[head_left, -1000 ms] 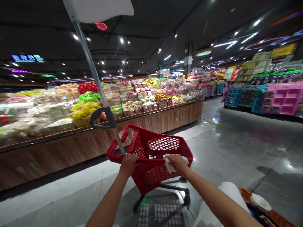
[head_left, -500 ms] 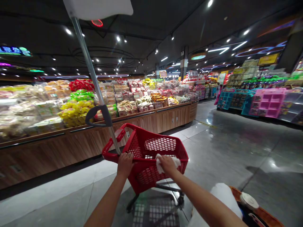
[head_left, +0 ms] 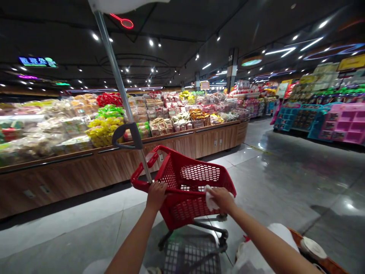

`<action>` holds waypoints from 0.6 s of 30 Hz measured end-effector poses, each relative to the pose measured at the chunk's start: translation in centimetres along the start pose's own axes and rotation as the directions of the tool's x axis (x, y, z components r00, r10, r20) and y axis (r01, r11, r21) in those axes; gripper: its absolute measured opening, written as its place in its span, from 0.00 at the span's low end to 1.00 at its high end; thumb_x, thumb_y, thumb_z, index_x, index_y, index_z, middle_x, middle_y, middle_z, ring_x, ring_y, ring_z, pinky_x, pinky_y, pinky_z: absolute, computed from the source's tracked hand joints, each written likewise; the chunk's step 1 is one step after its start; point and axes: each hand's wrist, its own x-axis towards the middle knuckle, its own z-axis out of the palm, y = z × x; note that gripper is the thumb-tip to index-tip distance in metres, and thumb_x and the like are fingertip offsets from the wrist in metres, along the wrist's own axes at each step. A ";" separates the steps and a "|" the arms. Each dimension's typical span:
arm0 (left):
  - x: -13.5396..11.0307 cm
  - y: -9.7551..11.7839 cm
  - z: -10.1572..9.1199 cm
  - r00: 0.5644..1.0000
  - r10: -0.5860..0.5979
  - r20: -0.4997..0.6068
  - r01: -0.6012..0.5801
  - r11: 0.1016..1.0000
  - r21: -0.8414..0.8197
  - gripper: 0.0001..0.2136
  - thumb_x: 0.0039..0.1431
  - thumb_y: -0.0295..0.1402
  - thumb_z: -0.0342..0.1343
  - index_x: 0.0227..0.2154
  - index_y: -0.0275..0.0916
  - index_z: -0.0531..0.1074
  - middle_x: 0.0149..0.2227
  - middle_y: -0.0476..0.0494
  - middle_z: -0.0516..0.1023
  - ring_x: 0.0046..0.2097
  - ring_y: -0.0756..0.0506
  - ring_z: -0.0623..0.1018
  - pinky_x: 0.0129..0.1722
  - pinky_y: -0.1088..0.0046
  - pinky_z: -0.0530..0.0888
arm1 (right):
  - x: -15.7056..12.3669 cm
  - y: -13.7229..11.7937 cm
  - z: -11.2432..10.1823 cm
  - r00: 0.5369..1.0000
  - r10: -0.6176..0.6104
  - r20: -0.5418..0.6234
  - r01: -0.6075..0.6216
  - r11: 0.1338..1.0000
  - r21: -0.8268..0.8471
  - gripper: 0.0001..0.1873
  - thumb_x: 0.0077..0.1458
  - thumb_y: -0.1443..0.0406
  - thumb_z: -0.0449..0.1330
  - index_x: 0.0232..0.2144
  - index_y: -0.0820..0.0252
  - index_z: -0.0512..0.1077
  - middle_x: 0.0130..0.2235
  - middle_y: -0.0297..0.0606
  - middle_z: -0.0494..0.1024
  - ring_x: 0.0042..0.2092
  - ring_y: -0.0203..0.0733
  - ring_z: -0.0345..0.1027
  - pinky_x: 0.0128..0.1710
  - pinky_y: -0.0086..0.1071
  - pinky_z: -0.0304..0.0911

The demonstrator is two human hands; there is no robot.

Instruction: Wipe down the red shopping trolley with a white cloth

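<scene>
A small red plastic shopping cart stands on the tiled floor in front of me. My left hand is closed on the near rim of the basket, right beside a slanted metal pole that carries a grey handle. My right hand presses a crumpled white cloth against the right part of the same rim, fingers closed on it. The basket looks empty inside.
A long wooden display counter piled with packaged snacks runs along the left. Pink and blue shelving lines the right side. Glossy grey floor stretches ahead. A white bag and a brown basket hang at my right side.
The view shifted slightly; the cart and both hands kept their hold. My right hand with the cloth slid a little along the rim.
</scene>
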 end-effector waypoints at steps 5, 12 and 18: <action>1.1 0.4 0.7 0.999 -0.030 -0.034 0.028 0.998 -0.049 0.07 0.52 0.29 0.59 0.35 0.40 0.72 0.39 0.39 0.77 0.47 0.35 0.73 0.52 0.56 0.66 | -3.6 6.2 0.7 0.991 0.117 -0.068 -0.114 0.993 0.035 0.23 0.60 0.66 0.54 0.58 0.53 0.63 0.47 0.42 0.76 0.51 0.46 0.68 0.59 0.46 0.49; 1.8 1.1 1.0 0.998 -0.064 -0.030 0.063 0.997 -0.040 0.09 0.50 0.27 0.60 0.36 0.40 0.72 0.40 0.39 0.77 0.47 0.35 0.74 0.52 0.55 0.66 | 4.9 -6.3 0.7 0.992 0.054 -0.114 -0.045 0.996 0.076 0.20 0.61 0.66 0.54 0.55 0.57 0.65 0.47 0.44 0.77 0.49 0.46 0.69 0.56 0.40 0.56; 0.8 1.1 0.6 0.998 -0.068 -0.018 0.068 0.998 0.001 0.09 0.54 0.24 0.54 0.38 0.38 0.73 0.39 0.39 0.78 0.48 0.36 0.73 0.52 0.57 0.66 | 10.4 -15.5 -1.4 0.990 -0.077 -0.115 0.094 0.984 0.152 0.18 0.64 0.65 0.50 0.56 0.56 0.64 0.46 0.41 0.78 0.45 0.43 0.71 0.44 0.33 0.61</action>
